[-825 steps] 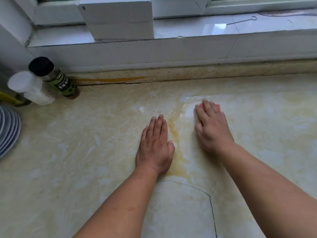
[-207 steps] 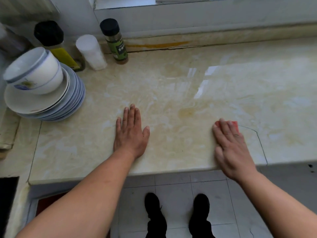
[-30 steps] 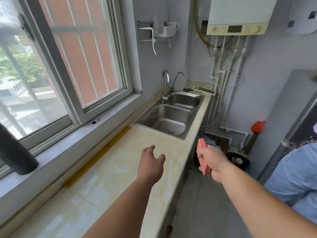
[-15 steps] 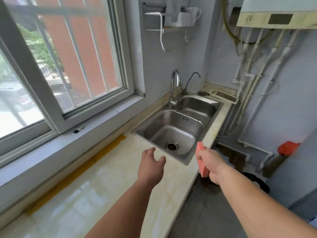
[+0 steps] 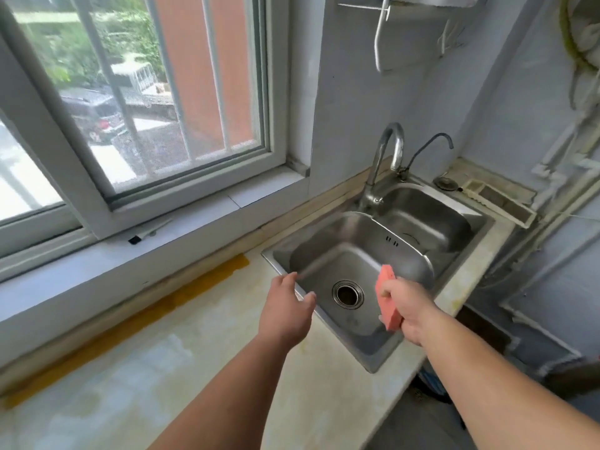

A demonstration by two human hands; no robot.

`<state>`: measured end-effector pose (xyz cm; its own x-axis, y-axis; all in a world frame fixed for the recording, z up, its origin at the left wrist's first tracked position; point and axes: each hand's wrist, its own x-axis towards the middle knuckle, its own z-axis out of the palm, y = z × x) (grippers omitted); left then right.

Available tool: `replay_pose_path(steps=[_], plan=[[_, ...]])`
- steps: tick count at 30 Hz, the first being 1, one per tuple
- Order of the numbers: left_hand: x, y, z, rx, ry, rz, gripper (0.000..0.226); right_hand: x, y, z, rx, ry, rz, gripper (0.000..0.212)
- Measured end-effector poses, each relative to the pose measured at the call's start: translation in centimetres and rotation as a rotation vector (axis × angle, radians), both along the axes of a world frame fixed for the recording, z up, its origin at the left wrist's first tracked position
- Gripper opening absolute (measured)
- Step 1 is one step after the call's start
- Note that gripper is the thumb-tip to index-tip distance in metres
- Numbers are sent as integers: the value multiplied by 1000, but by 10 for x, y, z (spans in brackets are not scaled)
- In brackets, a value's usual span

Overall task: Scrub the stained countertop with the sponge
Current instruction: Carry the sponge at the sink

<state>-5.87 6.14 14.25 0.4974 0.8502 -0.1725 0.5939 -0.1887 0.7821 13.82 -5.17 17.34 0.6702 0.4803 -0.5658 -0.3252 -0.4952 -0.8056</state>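
My right hand (image 5: pixel 407 315) grips a pink sponge (image 5: pixel 386 295), held on edge in the air over the front part of the steel sink (image 5: pixel 324 254). My left hand (image 5: pixel 287 311) hovers with relaxed, spread fingers above the sink's left rim and holds nothing. The cream marble countertop (image 5: pixel 156 368) stretches to the lower left, wet and glossy, with a yellow-brown stain band (image 5: pixel 181 293) along the back edge under the window sill.
The sink has two basins, a drain (image 5: pixel 348 294) and a curved tap (image 5: pixel 384 157) with a thinner spout (image 5: pixel 431 147) beside it. A window (image 5: pixel 136 92) and its sill run along the left. A drain cover (image 5: pixel 446 183) and a tray (image 5: pixel 500 203) lie behind the sink.
The view has closed in on the sink. Both hands have travelled forward: the sponge hand now hangs over the basin, the empty left hand over its rim.
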Motion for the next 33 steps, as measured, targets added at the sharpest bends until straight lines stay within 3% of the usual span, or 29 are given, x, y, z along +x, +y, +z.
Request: replay_pose_path(steps=[10,14,17,21,25,33], plan=[[35,3,-70,-25,240,284,67,58,94,-93,-185,24,482,36],[61,2,-91,77,351,276,65,72,113,-127,-266,-48,645,18],[70,2,-105,118,475,236,67,84,122,-153,-326,-114,735,50],[78,1,-119,86,508,253,68,90,135,-187,-407,-197,849,66],[82,-2,-123,93,566,243,68,86,144,-206,-489,-383,1035,75],[85,-2,-124,85,608,241,68,70,150,-242,-460,-666,1278,82]])
